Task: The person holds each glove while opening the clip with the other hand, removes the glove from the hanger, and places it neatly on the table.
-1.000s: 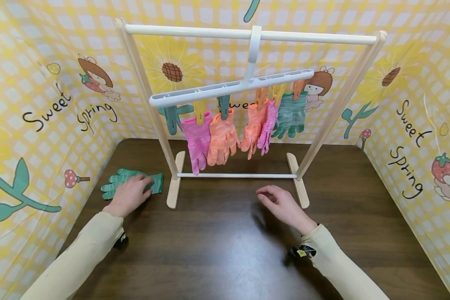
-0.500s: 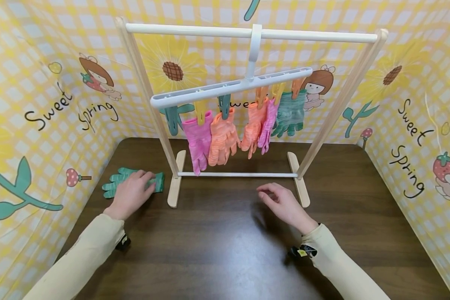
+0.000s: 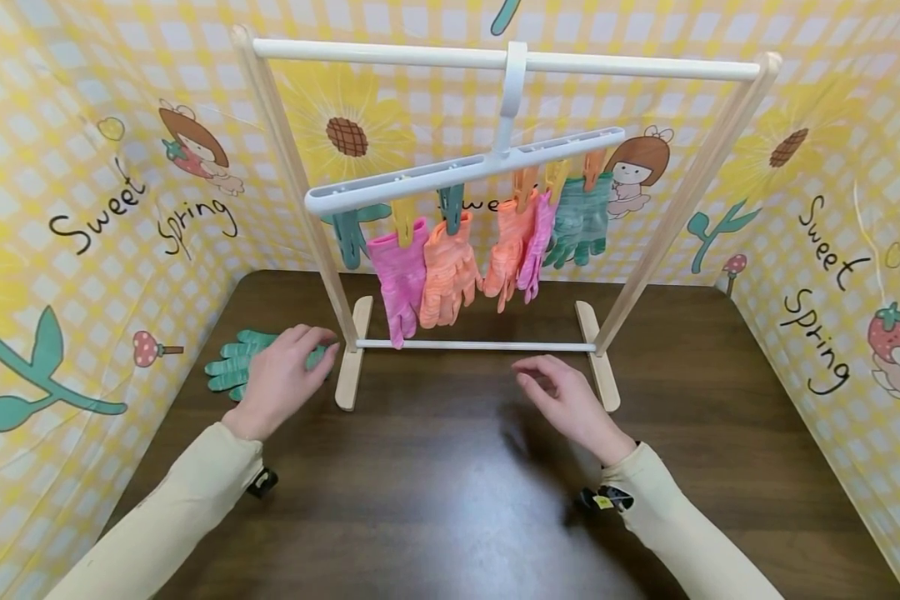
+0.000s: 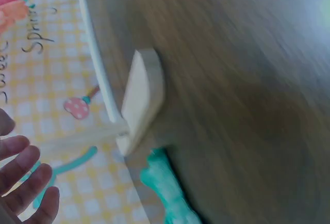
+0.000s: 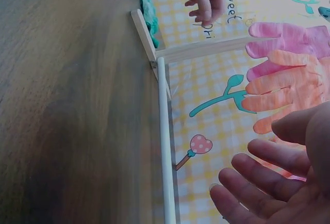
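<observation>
My left hand (image 3: 285, 375) hovers over a green glove (image 3: 232, 365) lying flat on the table, covering part of it in the head view. In the left wrist view its loosely bent fingers (image 4: 23, 175) hold nothing, and the green glove (image 4: 167, 185) lies apart from them. My right hand (image 3: 566, 400) is held above the table before the rack's right foot, fingers relaxed around nothing. From a pale hanger (image 3: 465, 171) hang a pink glove (image 3: 399, 279), an orange glove (image 3: 450, 279), a second orange glove (image 3: 506, 258), a second pink glove (image 3: 540, 246) and a green glove (image 3: 583, 217), each clipped.
A wooden rack with a white top rod (image 3: 390, 54) bears the hanger, which slants. Its low white bar (image 3: 472, 345) joins the left foot (image 3: 351, 371) and right foot (image 3: 598, 358). An unused teal clip (image 3: 347, 239) hangs at the left. Patterned cloth walls (image 3: 832, 208) enclose the brown table (image 3: 435, 500).
My left hand has risen off the green glove and shifted right towards the rack's left foot. The glove stays on the table. My right hand has hardly moved.
</observation>
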### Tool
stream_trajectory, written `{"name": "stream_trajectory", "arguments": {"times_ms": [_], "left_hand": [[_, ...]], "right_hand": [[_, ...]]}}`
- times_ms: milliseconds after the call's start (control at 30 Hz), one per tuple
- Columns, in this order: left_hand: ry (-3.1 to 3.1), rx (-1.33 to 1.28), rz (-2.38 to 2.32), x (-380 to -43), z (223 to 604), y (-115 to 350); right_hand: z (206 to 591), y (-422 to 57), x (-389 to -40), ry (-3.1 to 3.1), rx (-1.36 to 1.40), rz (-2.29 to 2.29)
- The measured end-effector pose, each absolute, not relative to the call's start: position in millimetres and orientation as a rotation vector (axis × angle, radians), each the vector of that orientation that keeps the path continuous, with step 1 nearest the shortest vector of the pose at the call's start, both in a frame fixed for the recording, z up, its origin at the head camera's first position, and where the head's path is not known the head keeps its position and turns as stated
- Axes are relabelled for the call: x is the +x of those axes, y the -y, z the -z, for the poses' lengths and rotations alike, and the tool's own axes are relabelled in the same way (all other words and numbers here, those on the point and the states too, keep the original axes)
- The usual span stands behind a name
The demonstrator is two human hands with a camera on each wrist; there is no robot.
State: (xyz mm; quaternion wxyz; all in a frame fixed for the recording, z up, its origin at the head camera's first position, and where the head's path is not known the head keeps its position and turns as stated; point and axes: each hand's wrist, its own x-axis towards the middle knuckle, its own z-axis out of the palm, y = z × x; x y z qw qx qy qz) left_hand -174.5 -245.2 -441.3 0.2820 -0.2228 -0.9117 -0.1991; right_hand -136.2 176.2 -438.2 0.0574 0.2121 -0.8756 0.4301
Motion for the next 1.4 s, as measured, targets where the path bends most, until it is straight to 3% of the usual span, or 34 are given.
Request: {"name": "stream_trajectory", "arguments": {"times_ms": [567,1400], "left_hand": [[2.307,-0.611,1.23,-170,399,187],[2.203,-0.601,1.467,-186,366,132]], "right_hand": [[422,-173,-133,2.609,0.664,-1.289],[397,-159,-132,2.562,0.743,-1.253]]}}
